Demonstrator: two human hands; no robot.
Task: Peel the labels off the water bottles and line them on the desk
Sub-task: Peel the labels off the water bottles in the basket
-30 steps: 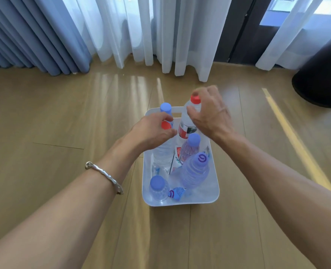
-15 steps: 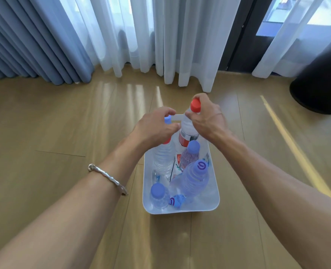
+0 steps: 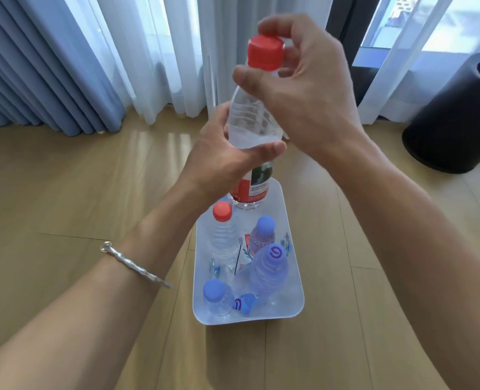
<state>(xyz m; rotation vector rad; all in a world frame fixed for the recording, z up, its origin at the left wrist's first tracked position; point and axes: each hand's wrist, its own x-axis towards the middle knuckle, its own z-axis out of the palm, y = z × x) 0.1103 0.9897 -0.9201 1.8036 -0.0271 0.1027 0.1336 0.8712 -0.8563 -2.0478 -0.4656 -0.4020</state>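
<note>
A clear water bottle (image 3: 251, 119) with a red cap and a red-and-white label is held upright in the air above the white tub (image 3: 293, 229). My right hand (image 3: 303, 88) pinches its neck just under the cap. My left hand (image 3: 224, 161) wraps around its middle, above the label. Inside the tub stand a second red-capped bottle (image 3: 223, 235) and several blue-capped bottles (image 3: 267, 266), some lying down.
The tub rests on a light wooden surface. A black round bin (image 3: 458, 116) stands at the right. Blue and white curtains (image 3: 98, 57) hang along the far edge, with a dark door frame behind them.
Both hands have lifted the red-capped labelled bottle out of the tub and raised it toward the camera. The left hand let go of the other bottle's cap and took this bottle's body.
</note>
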